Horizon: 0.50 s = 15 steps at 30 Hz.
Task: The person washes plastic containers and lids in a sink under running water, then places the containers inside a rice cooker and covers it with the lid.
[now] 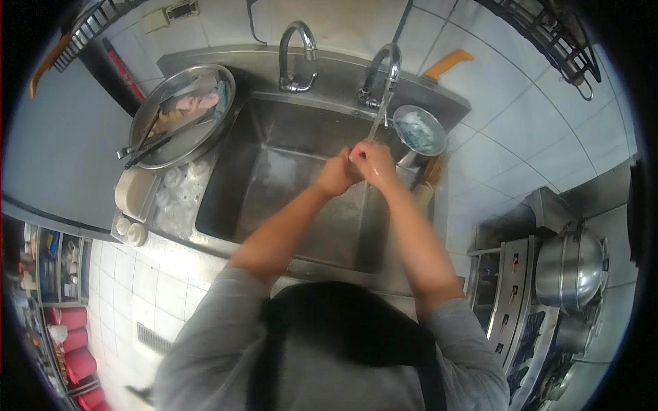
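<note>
My left hand (337, 175) and my right hand (373, 163) meet over the steel sink basin (274, 198), below the right faucet (392, 68). A stream of water (378, 122) runs from that faucet onto my right hand. The fingers of both hands are curled inward and touch each other. Whatever lies between them, if anything, is hidden by the fingers. A small metal bowl (439, 139) with a bluish-white, foamy scrubber (415, 132) stands just right of the hands, at the basin's edge.
A large metal bowl (229, 103) holding utensils and cloths stands left of the basin. Beside it are foamy pieces (179, 192) and a white container (133, 195). A second faucet (297, 55) rises behind the basin. An orange handle (449, 64) rests behind. At right, a steel pot (571, 267) sits by the stove.
</note>
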Tool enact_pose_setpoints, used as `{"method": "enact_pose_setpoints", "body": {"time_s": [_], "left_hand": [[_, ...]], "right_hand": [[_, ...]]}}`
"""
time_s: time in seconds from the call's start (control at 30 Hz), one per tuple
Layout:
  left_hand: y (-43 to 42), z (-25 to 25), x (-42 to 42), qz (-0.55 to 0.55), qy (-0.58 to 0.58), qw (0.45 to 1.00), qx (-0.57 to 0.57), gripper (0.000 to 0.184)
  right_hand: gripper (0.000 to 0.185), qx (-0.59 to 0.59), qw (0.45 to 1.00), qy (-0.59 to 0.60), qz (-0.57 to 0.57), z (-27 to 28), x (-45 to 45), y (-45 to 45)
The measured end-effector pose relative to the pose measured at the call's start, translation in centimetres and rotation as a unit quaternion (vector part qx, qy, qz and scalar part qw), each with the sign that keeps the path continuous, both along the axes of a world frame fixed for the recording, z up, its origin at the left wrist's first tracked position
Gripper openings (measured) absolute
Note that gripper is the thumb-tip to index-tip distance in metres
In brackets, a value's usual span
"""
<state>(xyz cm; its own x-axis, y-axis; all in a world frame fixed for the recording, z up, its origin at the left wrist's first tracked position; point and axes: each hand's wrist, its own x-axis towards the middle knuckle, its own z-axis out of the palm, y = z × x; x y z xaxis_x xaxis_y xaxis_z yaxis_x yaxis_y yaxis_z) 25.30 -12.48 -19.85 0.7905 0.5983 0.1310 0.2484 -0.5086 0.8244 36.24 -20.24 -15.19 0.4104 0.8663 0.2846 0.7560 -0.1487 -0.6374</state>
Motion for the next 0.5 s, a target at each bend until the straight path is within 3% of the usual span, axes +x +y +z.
{"method": "enact_pose_setpoints", "body": {"time_s": [0.03, 0.07, 0.1, 0.13, 0.17, 0.23, 0.27, 0.33, 0.47, 0.5], "left_hand": [[0.0, -2.6, 1.0, 0.015, -0.046, 0.999, 0.013, 0.05], [0.1, -4.0, 1.7, 0.031, -0.093, 0.995, 0.026, 0.047], [0.0, -3.3, 2.0, 0.011, -0.112, 0.973, -0.203, 0.043], [-0.1, -2.0, 2.1, -0.009, -0.123, 0.898, -0.422, 0.042], [0.0, -1.2, 2.3, -0.029, -0.126, 0.775, -0.618, 0.042], [0.3, -1.6, 2.6, -0.032, -0.11, 0.714, -0.691, 0.046], [0.4, -1.8, 2.7, -0.031, -0.099, 0.68, -0.726, 0.051], [0.5, -1.8, 2.8, -0.059, -0.086, 0.671, -0.734, 0.052], [0.0, -2.1, 2.4, -0.05, -0.104, 0.612, -0.783, 0.052], [-0.3, -2.0, 2.2, -0.053, -0.091, 0.623, -0.775, 0.051]], "right_hand": [[0.009, -0.01, 1.0, 0.007, -0.008, 0.0, 0.3, 0.2], [0.008, -0.013, 0.993, 0.119, -0.02, 0.5, 0.7, 0.1], [0.009, -0.016, 0.973, 0.23, -0.031, 1.4, 1.1, -0.1], [0.01, -0.019, 0.94, 0.338, -0.042, 2.0, 1.5, -0.5], [0.011, -0.042, 0.974, 0.22, -0.025, 2.3, 2.0, -1.0], [0.012, -0.089, 0.996, -0.022, 0.009, 2.5, 2.6, -2.3], [0.014, -0.084, 0.994, -0.069, 0.019, 1.9, 2.4, -2.6], [0.017, -0.078, 0.983, -0.159, 0.038, 0.6, 1.5, -3.5], [0.02, -0.13, 0.984, -0.112, 0.043, 0.2, 0.5, -3.5], [0.021, -0.121, 0.988, -0.094, 0.03, 0.0, 0.4, -3.4]]}}
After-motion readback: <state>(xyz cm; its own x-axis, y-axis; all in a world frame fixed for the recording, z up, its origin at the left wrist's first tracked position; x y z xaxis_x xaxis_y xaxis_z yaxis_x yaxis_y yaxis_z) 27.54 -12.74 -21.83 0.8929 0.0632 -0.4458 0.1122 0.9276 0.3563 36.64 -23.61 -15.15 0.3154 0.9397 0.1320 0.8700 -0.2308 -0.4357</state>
